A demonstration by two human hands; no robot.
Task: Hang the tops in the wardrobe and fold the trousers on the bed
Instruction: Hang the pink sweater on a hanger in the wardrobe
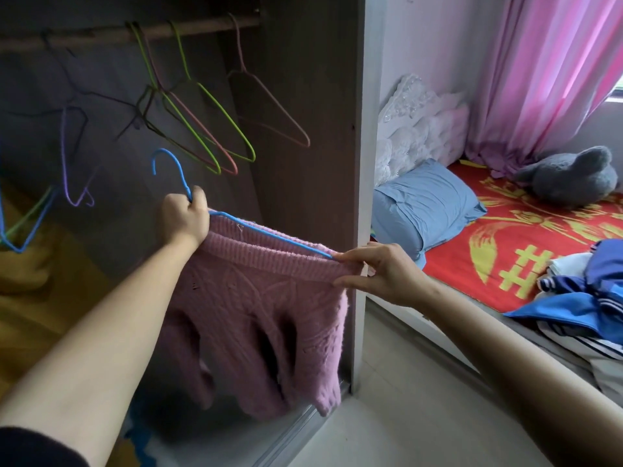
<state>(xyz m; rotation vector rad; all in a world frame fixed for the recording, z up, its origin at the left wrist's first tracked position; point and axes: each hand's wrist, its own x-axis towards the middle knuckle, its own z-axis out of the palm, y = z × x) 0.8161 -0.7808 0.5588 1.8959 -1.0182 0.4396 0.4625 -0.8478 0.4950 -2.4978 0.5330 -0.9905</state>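
Observation:
A pink knitted sweater (266, 305) hangs from a blue wire hanger (175, 173) in front of the open wardrobe. My left hand (185, 219) grips the hanger at the base of its hook, together with the sweater's neck. My right hand (377, 269) pinches the sweater's ribbed edge over the hanger's right tip. The hanger's hook points up, well below the wooden rail (135, 32). A pile of blue and white clothes (586, 298) lies on the bed at the right.
Several empty wire hangers (202, 129) hang on the rail, with more at the far left (70, 163). The wardrobe's side panel (364, 163) stands between wardrobe and bed. The bed has a red cover (526, 237), a blue pillow (424, 207) and a grey plush toy (569, 176). Pink curtain behind.

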